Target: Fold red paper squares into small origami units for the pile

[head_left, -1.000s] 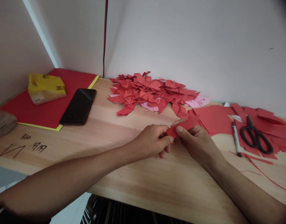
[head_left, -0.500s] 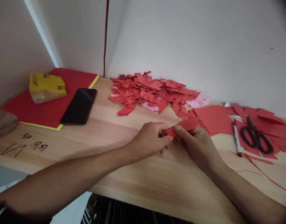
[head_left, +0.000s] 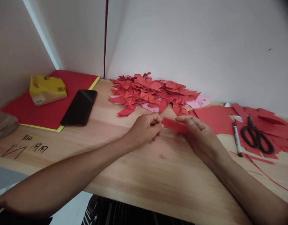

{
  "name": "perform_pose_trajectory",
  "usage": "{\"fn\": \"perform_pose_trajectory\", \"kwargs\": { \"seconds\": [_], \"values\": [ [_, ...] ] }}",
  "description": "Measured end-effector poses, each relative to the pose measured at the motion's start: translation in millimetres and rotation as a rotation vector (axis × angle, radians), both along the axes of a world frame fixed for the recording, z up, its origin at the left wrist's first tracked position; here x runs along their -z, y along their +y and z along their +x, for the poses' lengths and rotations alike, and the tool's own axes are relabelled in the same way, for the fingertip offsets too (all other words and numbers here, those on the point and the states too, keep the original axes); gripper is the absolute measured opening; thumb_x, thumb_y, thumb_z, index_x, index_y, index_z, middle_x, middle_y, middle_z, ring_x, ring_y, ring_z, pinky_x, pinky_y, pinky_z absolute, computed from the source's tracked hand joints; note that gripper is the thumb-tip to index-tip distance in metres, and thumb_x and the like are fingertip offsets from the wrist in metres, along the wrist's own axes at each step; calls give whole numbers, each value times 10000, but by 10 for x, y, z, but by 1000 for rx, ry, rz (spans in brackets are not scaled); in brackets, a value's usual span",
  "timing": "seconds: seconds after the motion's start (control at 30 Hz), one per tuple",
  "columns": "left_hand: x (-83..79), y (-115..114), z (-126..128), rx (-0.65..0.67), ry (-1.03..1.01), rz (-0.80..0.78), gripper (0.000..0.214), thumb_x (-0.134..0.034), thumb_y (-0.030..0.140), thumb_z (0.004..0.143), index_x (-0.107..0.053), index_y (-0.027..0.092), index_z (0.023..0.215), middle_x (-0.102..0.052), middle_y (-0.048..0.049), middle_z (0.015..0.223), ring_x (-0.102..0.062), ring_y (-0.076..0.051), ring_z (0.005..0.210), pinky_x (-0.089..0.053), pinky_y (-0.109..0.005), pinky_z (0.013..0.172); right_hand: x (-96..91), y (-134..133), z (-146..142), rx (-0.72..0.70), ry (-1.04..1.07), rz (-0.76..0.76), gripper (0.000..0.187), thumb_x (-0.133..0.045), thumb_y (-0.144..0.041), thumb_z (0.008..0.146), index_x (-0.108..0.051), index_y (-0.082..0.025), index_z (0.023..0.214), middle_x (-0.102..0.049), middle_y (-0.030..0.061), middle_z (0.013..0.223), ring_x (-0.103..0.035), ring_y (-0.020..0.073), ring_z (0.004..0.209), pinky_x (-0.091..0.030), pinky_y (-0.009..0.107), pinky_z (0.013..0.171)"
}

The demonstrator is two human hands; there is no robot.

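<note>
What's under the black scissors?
Red cut paper scraps lie under the black-handled metal scissors, on the light wooden table. Whatever lies below the scraps is hidden.

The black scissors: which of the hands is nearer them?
Right. The right hand holds the red strip left of the scissors, beyond the pen; the left hand holds its farther end.

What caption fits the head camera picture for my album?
Left hand and right hand hold a red paper strip at a wooden table, near folded red pieces.
</note>
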State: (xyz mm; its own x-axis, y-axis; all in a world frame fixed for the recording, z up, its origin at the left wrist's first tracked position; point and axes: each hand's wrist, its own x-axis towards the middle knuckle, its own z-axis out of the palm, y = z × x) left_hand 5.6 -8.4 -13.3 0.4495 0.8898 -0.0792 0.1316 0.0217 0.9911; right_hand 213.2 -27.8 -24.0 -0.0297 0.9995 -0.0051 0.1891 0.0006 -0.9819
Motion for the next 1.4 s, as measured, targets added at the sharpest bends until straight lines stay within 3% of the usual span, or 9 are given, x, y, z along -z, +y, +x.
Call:
{"fn": "perform_pose_trajectory", "kwargs": {
  "seconds": [0.07, 0.17, 0.27, 0.37, 0.6, 1.03, 1.2, 1.4],
  "values": [
    [-15, 6, -14, 34, 99, 53, 123, -512, 189, 805, -464, 178, 692, -536, 43, 567, -468, -66, 448, -348, -192, 454, -42, 23, 22, -3, 34, -10, 342, -594, -542, 865, -685, -254, 1026, -688, 53, 1026, -648, 192, 889, -511, 314, 745],
    [-36, -19, -12, 78, 249, 228, 144, -514, 167, 777, -469, 173, 641, -497, 41, 558, -438, -81, 517, -308, -220, 512, -105, 9, 5, -68, -186, -1, 327, -642, -511, 837, -697, -252, 1030, -711, 62, 1019, -654, 217, 926, -507, 351, 810],
    [-39, -55, 4, 101, 355, 332, 120, -517, 174, 772, -506, 172, 653, -503, 33, 588, -436, -99, 567, -281, -245, 541, -123, -52, -63, -131, -414, 66, 240, -660, -453, 829, -702, -253, 955, -711, 34, 865, -625, 176, 729, -479, 304, 648],
    [-28, -81, 26, 106, 411, 334, 94, -504, 182, 767, -518, 178, 673, -534, 25, 613, -455, -111, 586, -278, -254, 552, -106, -105, -129, -174, -506, 123, 149, -626, -382, 858, -665, -240, 841, -651, -2, 717, -517, 125, 573, -381, 263, 522],
    [-17, -116, 61, 109, 455, 358, 118, -496, 232, 828, -581, 184, 762, -590, 3, 671, -491, -128, 624, -291, -268, 594, -128, -104, -157, -222, -549, 209, 187, -534, -347, 913, -592, -230, 779, -555, -28, 622, -427, 115, 529, -304, 270, 499],
    [-14, -129, 61, 103, 543, 428, 155, -500, 256, 863, -558, 181, 740, -596, -1, 681, -489, -140, 624, -263, -272, 571, -94, -128, -206, -197, -594, 275, 198, -485, -278, 946, -555, -203, 778, -543, -33, 656, -472, 102, 593, -367, 228, 565],
    [-28, -135, 70, 121, 471, 369, 195, -504, 238, 891, -540, 179, 708, -617, 12, 682, -529, -131, 638, -322, -264, 611, -99, -112, -209, -155, -593, 268, 245, -469, -294, 950, -521, -202, 729, -512, -33, 637, -465, 105, 589, -370, 223, 564],
    [-24, -122, 76, 4, 393, 336, 205, -504, 190, 881, -488, 185, 677, -530, 35, 596, -490, -123, 598, -314, -256, 591, -77, -82, -204, -151, -539, 218, 194, -518, -327, 926, -606, -201, 807, -603, -15, 715, -513, 117, 632, -392, 226, 587]
  ]
}}
